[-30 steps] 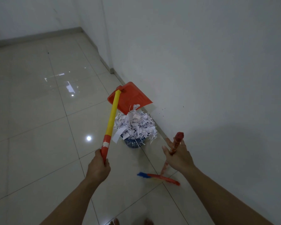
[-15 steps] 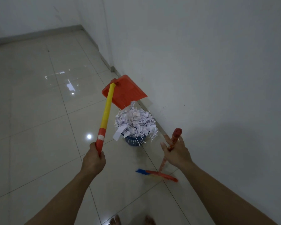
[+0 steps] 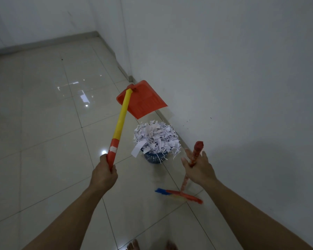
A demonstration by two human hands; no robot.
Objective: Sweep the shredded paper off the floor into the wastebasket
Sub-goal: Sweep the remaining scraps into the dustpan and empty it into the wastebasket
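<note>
Now the left hand (image 3: pixel 103 175) is gripping the dustpan (image 3: pixel 142 99) handle, holding it above the paper (image 3: pixel 155 139) heaped in the basket (image 3: pixel 154 157); the right hand (image 3: pixel 199 168) is holding the broom (image 3: pixel 188 175) stick, fingers (image 3: pixel 185 163) partly straight.

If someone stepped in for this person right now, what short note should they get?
Left hand grips the dustpan handle; the pan is raised and tilted above the wastebasket.
Right hand holds the broom upright, fingers partly straight, its head on the floor.
Done: shredded paper heaps over the basket's rim; no paper shows in the pan or on the visible floor.
Left: check for stray shreds, put the tools down.
</note>
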